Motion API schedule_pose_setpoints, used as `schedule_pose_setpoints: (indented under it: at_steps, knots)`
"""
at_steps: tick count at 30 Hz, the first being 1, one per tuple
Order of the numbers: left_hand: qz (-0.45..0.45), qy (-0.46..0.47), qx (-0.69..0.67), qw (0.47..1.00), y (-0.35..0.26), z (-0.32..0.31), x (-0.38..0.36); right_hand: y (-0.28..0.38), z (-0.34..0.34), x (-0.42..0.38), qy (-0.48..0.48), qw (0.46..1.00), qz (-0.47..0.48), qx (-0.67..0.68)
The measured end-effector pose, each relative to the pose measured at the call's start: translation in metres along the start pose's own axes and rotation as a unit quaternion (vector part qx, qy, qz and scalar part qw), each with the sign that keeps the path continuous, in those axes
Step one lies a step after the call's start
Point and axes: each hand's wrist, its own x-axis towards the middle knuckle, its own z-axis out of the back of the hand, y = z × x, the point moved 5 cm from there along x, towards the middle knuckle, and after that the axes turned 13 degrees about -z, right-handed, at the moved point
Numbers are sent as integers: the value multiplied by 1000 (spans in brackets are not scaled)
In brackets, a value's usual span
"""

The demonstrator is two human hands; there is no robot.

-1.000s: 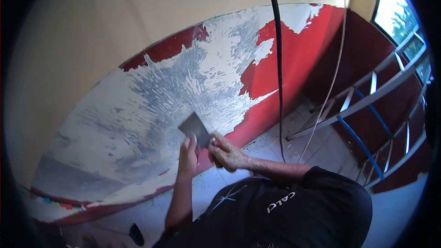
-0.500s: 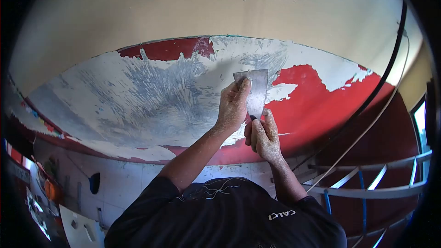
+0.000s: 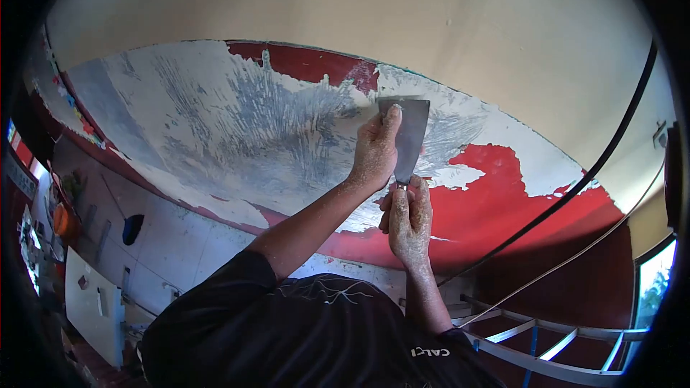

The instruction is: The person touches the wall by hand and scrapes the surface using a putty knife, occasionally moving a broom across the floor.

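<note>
A metal scraper with a wide, flat blade stands upright in front of the wall. My left hand is closed on the left side of its blade, the thumb near the top edge. Lower down, my right hand grips the handle, which its fingers mostly hide. Both hands are speckled with pale dust. Around and behind the blade is a curved panel with scraped grey-white patches and red paint. Whether the blade's edge touches the panel is unclear.
A black cable and a thin cord run down the right side. At the lower right is a metal ladder. A dark broom head, an orange object and a white board are at the lower left.
The view has tilted and shifted, so the panel and ladder appear lower on the right. The blade now looks darker and stands slightly higher. Both hands keep their hold on the scraper.
</note>
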Motion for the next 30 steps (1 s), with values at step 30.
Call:
schedule_pose_setpoints:
  at_steps: [30]
  knots:
    - [-35,10,21,999,5,1,17,0,-13,11,-49,998,49,6]
